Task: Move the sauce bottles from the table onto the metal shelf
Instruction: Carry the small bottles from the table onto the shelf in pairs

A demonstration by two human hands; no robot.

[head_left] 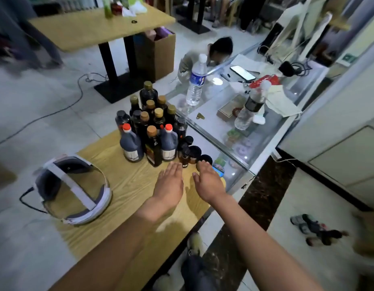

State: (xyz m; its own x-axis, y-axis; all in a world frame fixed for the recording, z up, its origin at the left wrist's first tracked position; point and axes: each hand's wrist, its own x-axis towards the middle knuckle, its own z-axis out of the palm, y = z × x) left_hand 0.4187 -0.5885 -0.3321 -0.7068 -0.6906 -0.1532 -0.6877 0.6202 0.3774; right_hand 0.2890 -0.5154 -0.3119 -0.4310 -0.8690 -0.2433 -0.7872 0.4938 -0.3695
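Two bare forearms reach forward over a light wood-grain table (123,206), and both hands hover palm-down with fingers straight and together, so neither grip holds anything. The left hand (169,185) sits just short of a square dark olive-oil bottle with a tan cap (152,148), its fingertips near the bottle's base. The right hand (209,183) lies beside it at the table's right edge, fingertips just before a small black-lidded jar (205,159) and a small brown glass vial (185,158). To the left on the same table rests a white and grey headset with a curved strap (72,190), well apart from the hands. Beyond the hands stands the cluster of dark sauce bottles (152,120), packed upright at the far end of the table: two squat jugs with red caps (131,145) flank the olive-oil bottle in front, and taller bottles with gold and tan caps rise behind them. Right of the cluster a glass display counter (234,127) carries two clear plastic water bottles (196,80), a phone (242,72) and papers. Farther back stands a second wooden table with black legs (97,30), with a cardboard box (158,53) beside it.
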